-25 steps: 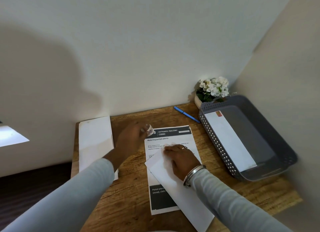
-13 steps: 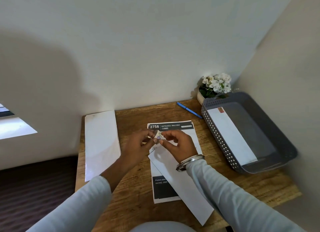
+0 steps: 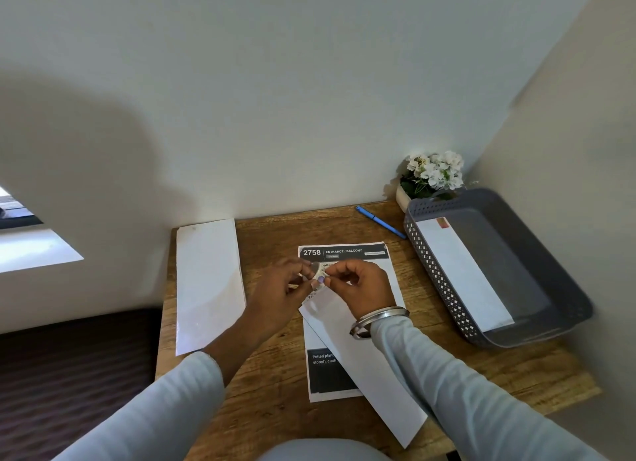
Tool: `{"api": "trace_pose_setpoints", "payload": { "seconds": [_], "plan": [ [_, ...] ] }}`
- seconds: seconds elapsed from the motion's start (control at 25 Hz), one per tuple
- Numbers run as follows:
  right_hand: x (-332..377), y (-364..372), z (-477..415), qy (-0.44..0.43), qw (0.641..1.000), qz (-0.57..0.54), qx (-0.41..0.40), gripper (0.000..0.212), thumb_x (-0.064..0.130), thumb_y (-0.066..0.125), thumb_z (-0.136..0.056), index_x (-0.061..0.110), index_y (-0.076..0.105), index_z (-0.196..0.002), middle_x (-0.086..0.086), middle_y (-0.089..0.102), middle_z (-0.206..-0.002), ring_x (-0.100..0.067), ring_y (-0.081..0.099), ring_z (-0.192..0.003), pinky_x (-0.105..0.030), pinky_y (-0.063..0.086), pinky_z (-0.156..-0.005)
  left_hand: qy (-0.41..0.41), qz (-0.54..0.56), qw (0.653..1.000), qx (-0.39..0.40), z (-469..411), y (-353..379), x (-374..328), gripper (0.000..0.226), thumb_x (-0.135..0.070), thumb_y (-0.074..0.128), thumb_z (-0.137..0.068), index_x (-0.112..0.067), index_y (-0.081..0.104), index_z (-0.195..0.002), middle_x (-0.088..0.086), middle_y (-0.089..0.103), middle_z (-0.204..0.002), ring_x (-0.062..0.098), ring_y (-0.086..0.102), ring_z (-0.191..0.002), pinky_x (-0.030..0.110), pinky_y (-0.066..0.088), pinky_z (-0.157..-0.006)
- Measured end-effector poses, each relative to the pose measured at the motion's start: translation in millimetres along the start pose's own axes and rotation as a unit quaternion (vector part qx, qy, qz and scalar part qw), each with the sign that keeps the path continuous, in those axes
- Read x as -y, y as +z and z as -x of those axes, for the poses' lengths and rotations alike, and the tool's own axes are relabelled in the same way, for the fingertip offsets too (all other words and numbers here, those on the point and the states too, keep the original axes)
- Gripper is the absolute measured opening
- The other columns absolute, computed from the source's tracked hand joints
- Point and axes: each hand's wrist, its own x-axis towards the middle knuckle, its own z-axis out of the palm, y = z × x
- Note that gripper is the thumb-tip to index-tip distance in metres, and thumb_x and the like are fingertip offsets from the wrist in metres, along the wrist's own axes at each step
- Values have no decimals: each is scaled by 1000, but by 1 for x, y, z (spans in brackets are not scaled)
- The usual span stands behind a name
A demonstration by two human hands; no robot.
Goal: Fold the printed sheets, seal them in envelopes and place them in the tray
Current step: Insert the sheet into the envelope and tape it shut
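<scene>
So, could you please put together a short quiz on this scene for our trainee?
1. True or false: the grey tray already holds an envelope.
2. The blue pen lies: A) in the tray; B) on the desk; C) on the stack of envelopes.
3. Fill in: the left hand and right hand pinch a small object above the printed sheet headed ____.
Key: 1 true; 2 B; 3 2758.
</scene>
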Motion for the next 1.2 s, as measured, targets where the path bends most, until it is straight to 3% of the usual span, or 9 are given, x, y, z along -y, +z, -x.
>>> {"api": "trace_pose_setpoints", "payload": {
  "seconds": [0.36, 0.64, 0.88, 1.04, 1.2],
  "plan": [
    [5, -4, -1, 19, 999, 21, 21, 16, 21, 87, -73, 18, 76, -84, 9, 74, -80, -2, 68, -74, -15, 54, -70, 3, -11, 1000, 5, 3, -1, 3, 8, -25, 75, -89, -21, 73, -96, -15, 64, -120, 7, 63, -108, 25, 60, -80],
    [9, -5, -3, 42, 998, 36, 42, 13, 18, 86, -73, 21, 75, -80, 9, 74, -78, -3, 69, -74, -23, 57, -73, -4, -23, 1000, 14, 4, -3, 2, 11, -25, 76, -88, -21, 74, -97, -17, 61, -119, -4, 61, -103, 15, 56, -74],
    [8, -4, -6, 58, 997, 39, 37, 11, 17, 84, -75, 20, 73, -78, 7, 73, -77, -6, 69, -73, -26, 58, -72, -18, -80, 995, 48, -1, -6, 7, 36, -3, 82, -78, -20, 75, -108, -16, 57, -124, -3, 62, -99, 13, 55, -77],
    [8, -3, -7, 58, 997, 31, 43, 11, 18, 84, -75, 20, 73, -77, 6, 73, -77, -6, 69, -72, -24, 57, -71, -11, -89, 996, 30, -3, -6, 9, 24, -5, 78, -84, -17, 76, -105, -23, 57, -116, -12, 60, -98, 9, 53, -73],
    [6, -2, -7, 52, 997, 46, 39, 10, 20, 83, -76, 20, 72, -76, 8, 72, -76, -2, 67, -70, -19, 53, -68, 8, -128, 991, 26, -4, -7, 13, 18, -13, 76, -87, -18, 76, -105, -18, 61, -117, -6, 61, -97, 20, 59, -75]
  ]
}}
